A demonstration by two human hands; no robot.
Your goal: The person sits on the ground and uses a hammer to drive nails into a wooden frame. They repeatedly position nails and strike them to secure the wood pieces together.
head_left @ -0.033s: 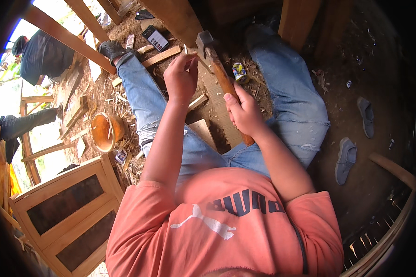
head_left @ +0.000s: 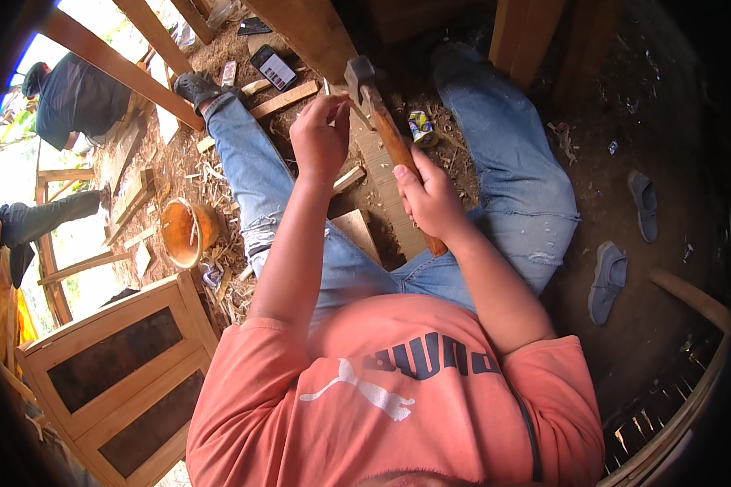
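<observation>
Salmon T-shirt (head_left: pixel 398 390), ripped blue jeans (head_left: pixel 512 162)

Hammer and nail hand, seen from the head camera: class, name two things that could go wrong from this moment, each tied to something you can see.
1. The left hand pinches something small right beside the hammer head; a slightly off strike could hit the fingers.
2. The right hand grips the wooden handle near its middle, which may cost some control.
3. The plank lies between the legs on littered ground, so it might shift under a blow.

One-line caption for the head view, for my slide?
Seated person's right hand grips a hammer while the left hand pinches something small at its head.
</observation>
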